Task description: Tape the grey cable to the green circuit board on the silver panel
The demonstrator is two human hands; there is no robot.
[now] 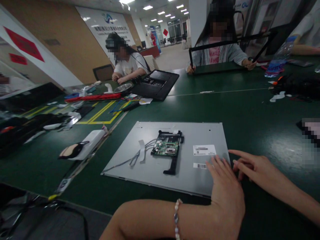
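A flat LCD panel (pixel 145 133) lies on the green table with its grey metal back facing up. Fixed near its middle is a green circuit board (pixel 166 148) on a black plastic bracket (pixel 175 163). Grey cables (pixel 135 156) run from the board to the left corner, held by a strip of white tape (pixel 142 151). My left hand (pixel 227 190), below a beaded bracelet, rests with stretched fingers on the panel's right part, beside two white labels (pixel 204 150). At the right edge is my right hand (pixel 252 166), index finger extended to the rim, other fingers loosely bent.
Left of the panel, a white box (pixel 92 141) stands by a taped table seam. A black monitor housing (pixel 160 83) lies farther back. Across the table, a person holds a black frame (pixel 215 46); another sits farther left. A water bottle (pixel 278 60) stands at the back right.
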